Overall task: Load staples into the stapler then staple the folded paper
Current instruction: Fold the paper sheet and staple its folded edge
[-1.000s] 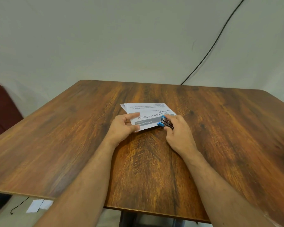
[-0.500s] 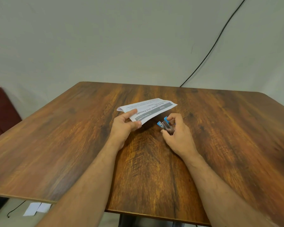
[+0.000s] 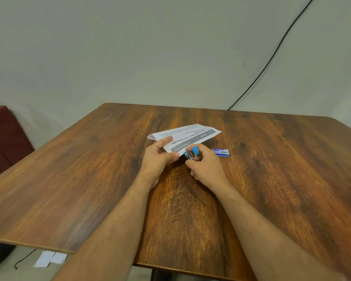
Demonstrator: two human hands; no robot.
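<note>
One head-worn wide-angle view only, nothing shared with another. Looks forward and down from above the near edge of the wooden table (image 3: 272,179), both forearms reaching in from the bottom. Hands sit mid-frame, fairly close. Far wall (image 3: 130,47) fills the top half; floor (image 3: 6,266) shows bottom left.

A plain office or study room, as far as one can tell.

A wood-grain bench (image 3: 89,179) stands against a bare pale wall (image 3: 130,47), a black cable (image 3: 272,55) runs down it, and a printed paper (image 3: 188,136) with a staple box (image 3: 220,152) lies there.
</note>
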